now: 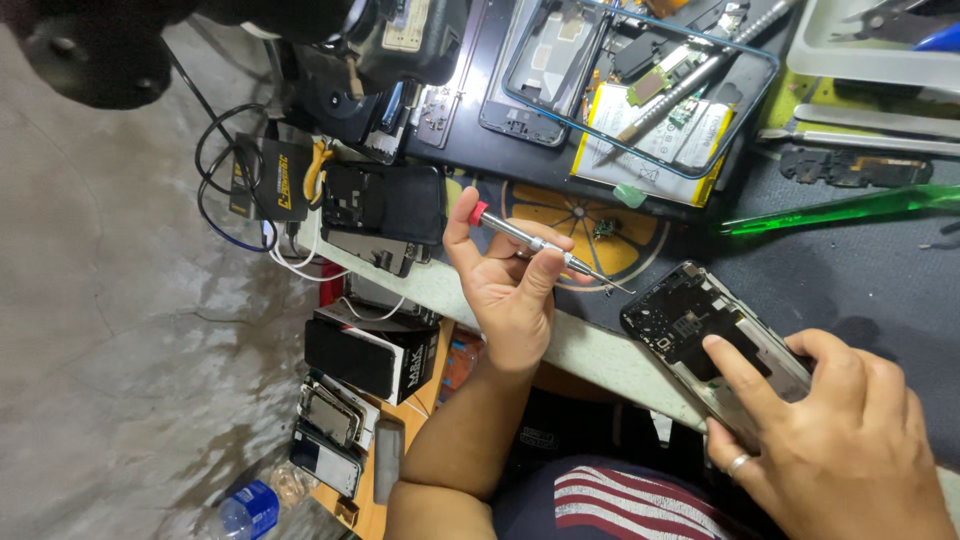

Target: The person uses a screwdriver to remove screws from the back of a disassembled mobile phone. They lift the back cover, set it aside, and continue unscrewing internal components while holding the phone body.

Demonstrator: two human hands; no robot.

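The left hand (515, 290) pinches a red-capped screwdriver (545, 246); its tip nears the opened phone (700, 335). The right hand (835, 430) grips that phone over the tabletop (860, 270).

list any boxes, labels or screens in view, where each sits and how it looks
Black box: lower shelf, left of the left hand; white side panel.
Yellow-and-black label: on a black device among cables.
Pale sticker: top, on a dark device.
Battery label: white, yellow-edged, in the open phone.
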